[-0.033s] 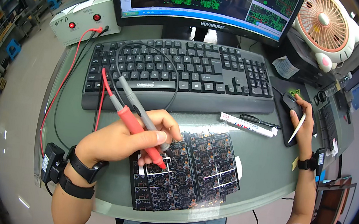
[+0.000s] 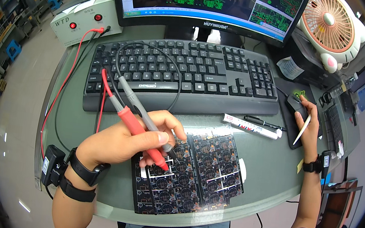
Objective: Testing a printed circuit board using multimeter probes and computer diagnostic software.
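My left hand grips two test probes together, a red one and a grey one. Their tips point down at the left part of a dark printed circuit board panel. Whether the tips touch the board is hard to see. The panel carries rows of repeated round patterns and lies on the green table mat. On the right, my right hand rests with its fingers around a black computer mouse. A slim white pointed stick is tucked in the same hand.
A black keyboard lies beyond the panel, under a monitor. A tester box with red lights feeds the probe leads. A white marker and a black pen lie near the mouse pad. A fan stands at far right.
My left hand and the two probes have shifted very slightly up and to the left. My right hand stays on the mouse.
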`<state>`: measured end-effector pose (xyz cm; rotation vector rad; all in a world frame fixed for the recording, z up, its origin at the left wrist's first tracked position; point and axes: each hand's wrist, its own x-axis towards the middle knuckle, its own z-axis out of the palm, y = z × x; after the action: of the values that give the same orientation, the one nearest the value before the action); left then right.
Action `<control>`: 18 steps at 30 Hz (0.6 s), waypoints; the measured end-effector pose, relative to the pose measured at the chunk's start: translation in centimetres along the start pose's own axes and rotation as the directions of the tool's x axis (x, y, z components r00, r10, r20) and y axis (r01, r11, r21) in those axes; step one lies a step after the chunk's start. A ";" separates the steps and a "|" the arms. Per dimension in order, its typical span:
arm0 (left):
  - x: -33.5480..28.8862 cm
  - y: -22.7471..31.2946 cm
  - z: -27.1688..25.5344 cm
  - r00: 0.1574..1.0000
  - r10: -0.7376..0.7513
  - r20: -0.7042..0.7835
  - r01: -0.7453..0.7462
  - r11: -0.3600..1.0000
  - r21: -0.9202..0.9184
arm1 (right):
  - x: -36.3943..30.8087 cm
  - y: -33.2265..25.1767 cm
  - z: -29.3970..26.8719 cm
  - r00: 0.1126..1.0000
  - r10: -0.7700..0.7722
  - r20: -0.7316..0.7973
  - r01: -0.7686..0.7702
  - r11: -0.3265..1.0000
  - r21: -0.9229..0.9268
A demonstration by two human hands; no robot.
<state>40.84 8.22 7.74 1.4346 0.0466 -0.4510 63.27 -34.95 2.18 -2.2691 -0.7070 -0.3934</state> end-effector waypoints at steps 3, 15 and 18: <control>0.2 -0.3 -0.4 0.999 0.032 0.044 -0.032 0.999 -0.003 | 0.3 0.2 0.1 1.000 0.006 -0.009 -0.006 1.000 -0.003; 0.0 -1.3 -0.3 0.987 -0.007 0.163 -0.002 0.999 0.054 | 0.2 0.5 0.1 1.000 -0.007 -0.004 0.007 1.000 0.023; 0.2 -1.5 -0.2 0.989 0.007 0.146 -0.015 0.998 0.059 | 0.1 0.4 0.2 1.000 -0.003 -0.001 0.003 1.000 0.018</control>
<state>40.57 8.29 6.24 1.4562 -0.0932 -0.5509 63.64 -35.05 1.90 -2.2515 -0.7106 -0.3884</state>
